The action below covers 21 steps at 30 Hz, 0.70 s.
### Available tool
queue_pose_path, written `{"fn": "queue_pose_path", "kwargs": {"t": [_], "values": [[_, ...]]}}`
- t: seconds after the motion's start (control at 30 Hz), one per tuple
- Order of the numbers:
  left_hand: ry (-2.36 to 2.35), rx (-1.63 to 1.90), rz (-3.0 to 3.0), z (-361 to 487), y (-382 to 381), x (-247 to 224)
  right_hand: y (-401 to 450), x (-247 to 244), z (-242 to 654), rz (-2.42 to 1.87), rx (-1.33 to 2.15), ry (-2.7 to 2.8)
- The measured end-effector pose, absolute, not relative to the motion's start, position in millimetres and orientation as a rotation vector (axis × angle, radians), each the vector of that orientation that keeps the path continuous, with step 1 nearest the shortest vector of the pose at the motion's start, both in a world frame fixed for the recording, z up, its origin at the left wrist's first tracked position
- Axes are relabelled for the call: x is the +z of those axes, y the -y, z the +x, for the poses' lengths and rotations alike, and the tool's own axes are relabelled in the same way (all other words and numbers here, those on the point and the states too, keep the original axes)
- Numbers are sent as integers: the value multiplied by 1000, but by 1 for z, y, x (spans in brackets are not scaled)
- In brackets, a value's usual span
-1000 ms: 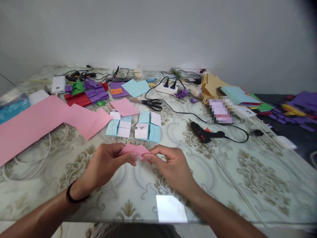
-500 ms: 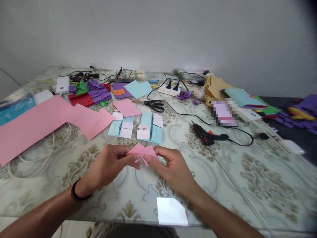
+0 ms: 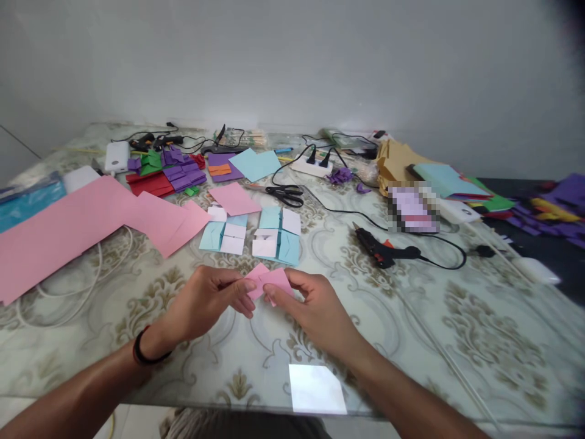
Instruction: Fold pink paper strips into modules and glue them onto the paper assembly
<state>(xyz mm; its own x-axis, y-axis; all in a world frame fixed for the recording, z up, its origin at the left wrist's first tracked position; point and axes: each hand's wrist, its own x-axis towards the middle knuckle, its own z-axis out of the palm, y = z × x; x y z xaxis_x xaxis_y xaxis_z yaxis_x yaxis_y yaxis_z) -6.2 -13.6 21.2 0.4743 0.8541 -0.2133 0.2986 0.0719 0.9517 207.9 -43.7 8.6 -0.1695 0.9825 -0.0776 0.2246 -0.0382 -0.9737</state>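
Small pink paper (image 3: pixel 280 280) is held between both hands above the table's near middle, its two parts overlapping at an angle. My left hand (image 3: pixel 208 302) pinches its left part with thumb and fingers. On the right part, my right hand (image 3: pixel 315 305) is closed with the thumb on top. Just beyond lie two folded light blue and white paper pieces, one at the left (image 3: pixel 223 235) and one at the right (image 3: pixel 278 236). A pink sheet (image 3: pixel 235 199) partly overlaps the left one.
Black scissors (image 3: pixel 286 194) lie behind the folded papers. A black glue gun (image 3: pixel 379 249) with its cable rests at the right, near a phone (image 3: pixel 414 209). Large pink sheets (image 3: pixel 68 231) cover the left side. A white power strip (image 3: pixel 312 164) sits farther back.
The pink paper has shifted slightly right, and its left part shows more beside my left thumb. The fingers of my left hand have moved a little. My right hand is almost unmoved.
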Motion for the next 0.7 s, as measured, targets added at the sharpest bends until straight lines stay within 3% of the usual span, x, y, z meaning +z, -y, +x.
{"fn": "queue_pose_path", "kwargs": {"t": [0.4, 0.6, 0.7], "values": [[-1039, 661, 1938, -8, 13, 22, 42, 11, 211, -1320, 1158, 1618], [-798, 1061, 2041, -11, 17, 19, 39, 14, 219, -1015, 979, 1585], [-682, 1042, 1883, -14, 16, 20, 38, 14, 222, -891, 880, 1571]]}}
